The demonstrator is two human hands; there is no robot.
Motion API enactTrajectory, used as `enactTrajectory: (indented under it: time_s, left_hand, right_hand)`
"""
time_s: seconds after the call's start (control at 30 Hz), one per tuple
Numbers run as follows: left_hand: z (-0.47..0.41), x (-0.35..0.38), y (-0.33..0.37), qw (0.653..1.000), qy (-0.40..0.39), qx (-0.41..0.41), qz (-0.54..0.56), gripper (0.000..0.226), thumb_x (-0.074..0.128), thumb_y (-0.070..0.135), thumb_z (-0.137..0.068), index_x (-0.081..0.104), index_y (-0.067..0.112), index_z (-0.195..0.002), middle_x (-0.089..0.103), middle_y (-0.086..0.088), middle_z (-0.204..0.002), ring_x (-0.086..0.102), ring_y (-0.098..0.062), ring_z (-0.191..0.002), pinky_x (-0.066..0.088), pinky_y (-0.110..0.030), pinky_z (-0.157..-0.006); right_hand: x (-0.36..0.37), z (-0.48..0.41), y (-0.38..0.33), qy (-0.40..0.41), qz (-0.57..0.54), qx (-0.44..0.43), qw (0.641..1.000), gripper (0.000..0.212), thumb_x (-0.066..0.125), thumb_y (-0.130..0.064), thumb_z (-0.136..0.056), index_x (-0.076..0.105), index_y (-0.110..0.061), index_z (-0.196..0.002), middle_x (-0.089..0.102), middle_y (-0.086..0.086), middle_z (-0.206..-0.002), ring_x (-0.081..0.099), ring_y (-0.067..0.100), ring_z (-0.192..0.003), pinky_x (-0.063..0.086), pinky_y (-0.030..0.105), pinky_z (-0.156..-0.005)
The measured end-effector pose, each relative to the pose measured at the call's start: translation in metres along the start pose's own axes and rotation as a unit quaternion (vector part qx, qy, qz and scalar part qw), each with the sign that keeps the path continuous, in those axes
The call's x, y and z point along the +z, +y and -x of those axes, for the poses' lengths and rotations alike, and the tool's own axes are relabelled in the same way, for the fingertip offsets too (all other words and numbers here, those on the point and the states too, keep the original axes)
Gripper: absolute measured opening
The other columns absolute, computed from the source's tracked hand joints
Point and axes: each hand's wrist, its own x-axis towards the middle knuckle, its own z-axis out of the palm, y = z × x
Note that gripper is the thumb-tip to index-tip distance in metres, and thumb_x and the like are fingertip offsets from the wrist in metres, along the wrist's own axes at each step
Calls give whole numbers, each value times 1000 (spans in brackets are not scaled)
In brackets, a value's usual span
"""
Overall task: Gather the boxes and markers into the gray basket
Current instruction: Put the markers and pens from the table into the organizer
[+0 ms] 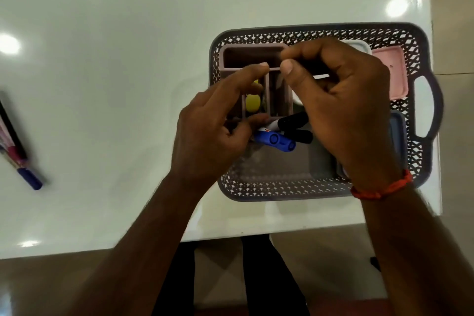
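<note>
The gray lattice basket stands on the right side of the white table. Inside it a mauve box with compartments is held by both hands. My left hand grips its left part, index finger on a divider and thumb at its near edge. My right hand pinches the rim at the middle. A yellow item sits in one compartment. Two blue markers and black markers lie in the basket just below the box. Several more markers lie together at the table's left edge.
Also in the basket are a pink box at the right, a white box half hidden behind my right hand, and a blue-gray box at the lower right. The table's near edge runs below my forearms.
</note>
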Motion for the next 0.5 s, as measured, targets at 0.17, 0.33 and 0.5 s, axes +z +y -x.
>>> enactTrajectory:
  time_s: [0.17, 0.33, 0.5]
  left_hand:
    - [3, -6, -4, 995, 60, -69, 36, 36, 75, 18, -90, 65, 6, -122, 72, 0, -114, 68, -9, -108, 55, -26, -90]
    - [14, -28, -12, 975, 109, -171, 90, 13, 70, 14, -93, 69, 15, -105, 73, 10, -100, 71, -9, -94, 55, -22, -77]
    - [32, -51, -22, 966, 113, -215, 91, 8, 71, 15, -93, 71, 21, -99, 73, 14, -96, 71, -7, -90, 52, -15, -74]
  right_hand:
    - [1, 9, 2, -2, -5, 9, 1000, 14, 64, -21, -94, 72, -12, -101, 70, -10, -90, 68, 4, -84, 57, 25, -74]
    - [8, 11, -1, -17, 19, -2, 1000, 15, 62, -22, -95, 71, -14, -104, 70, -8, -93, 68, 6, -90, 57, 27, -76]
    - [23, 2, -3, -168, 194, -27, 966, 43, 52, -38, -94, 61, -18, -130, 66, -3, -121, 53, 23, -113, 40, 31, -97]
